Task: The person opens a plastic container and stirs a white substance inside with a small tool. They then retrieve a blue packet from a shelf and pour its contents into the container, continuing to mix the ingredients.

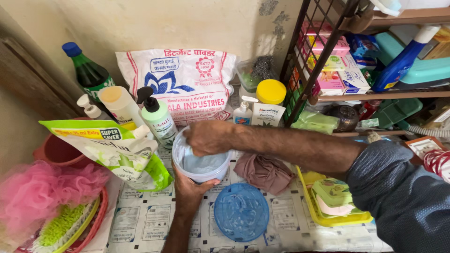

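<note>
- While the white plastic tub is stood on the patterned sheet, approx. in the centre of the view, it is gripped from below/front by the left hand; fingers are wrapped on its lower wall, so the hand is grasping the tub.
- The right hand is placed over the tub's far rim, w/ fingers curled down toward the inside. If sth. is pinched by them cannot be told, as the fingertips are hidden.
- The right forearm is stretched across from the right side, in a blue-grey sleeve.
- A round blue lid is laid flat on the sheet, just beside the tub, front-right of it, not touching as far as can be seen.
- A crumpled brown cloth is seen right of the tub, under the forearm.
- A green-white refill pouch is leaned just left of the tub; behind it a pump bottle w/ black pump is stood.
- A large white sack is propped against the wall at the back; a dark green bottle w/ blue cap is tilted at left.
- A yellow tray w/ a green soap box is set at right, near the lid.
- A pink mesh sponge is laid at far left.
</note>
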